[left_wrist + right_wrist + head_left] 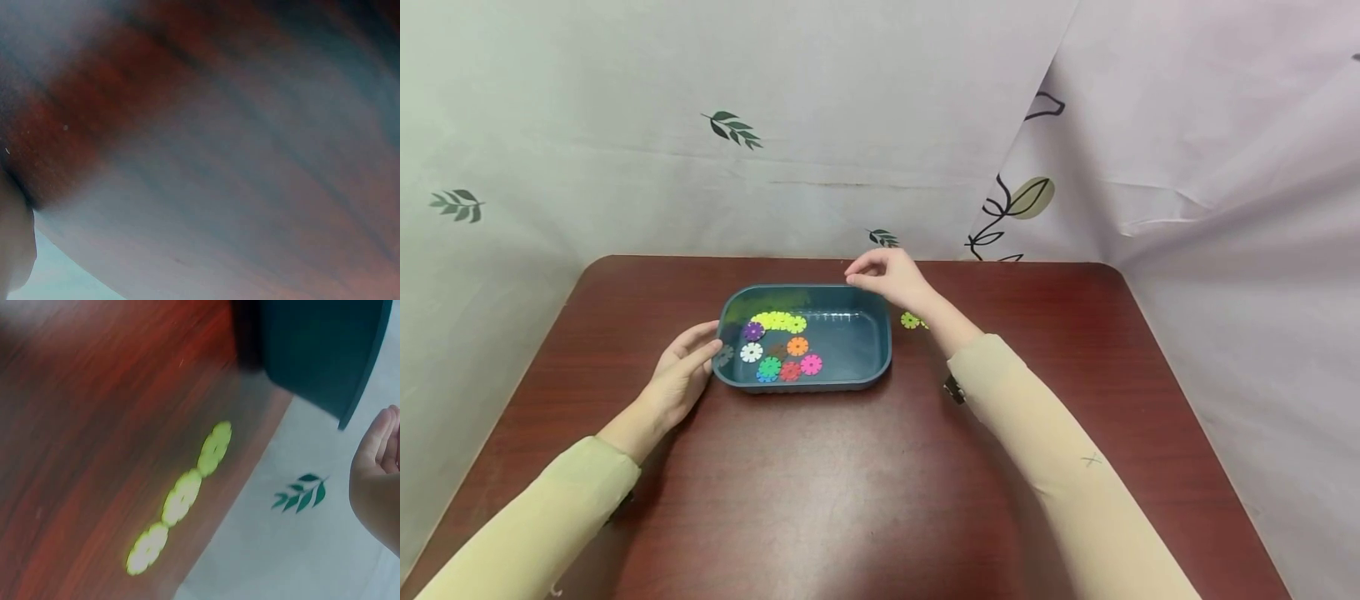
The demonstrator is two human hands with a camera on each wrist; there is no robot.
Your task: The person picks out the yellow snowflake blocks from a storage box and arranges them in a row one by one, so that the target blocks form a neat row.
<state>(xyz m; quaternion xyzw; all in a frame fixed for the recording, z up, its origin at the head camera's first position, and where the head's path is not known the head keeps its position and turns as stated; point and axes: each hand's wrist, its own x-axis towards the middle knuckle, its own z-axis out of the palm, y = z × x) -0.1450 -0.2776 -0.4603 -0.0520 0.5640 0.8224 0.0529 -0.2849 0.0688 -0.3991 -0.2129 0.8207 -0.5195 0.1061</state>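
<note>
A dark blue-green plastic tray (850, 385) stands on the table, with several colourful notched discs inside. Yellow discs (778, 321) form an overlapping row there; purple, white (751, 352), orange (797, 346), green, red and pink (811, 364) ones lie nearby. My left hand (681, 371) holds the tray's left side, thumb at the rim and fingers against the outer wall. Over the back right rim hovers my right hand (891, 275), fingers bent towards the thumb, nothing visible between them. Right of the tray, three yellow discs (182, 497) lie in a line on the table, partly hidden by my right forearm in the head view.
The reddish-brown wooden table (820, 492) has rounded back corners. Pale cloth (820, 142) with leaf prints hangs behind it and along the sides. The left wrist view is mostly blurred.
</note>
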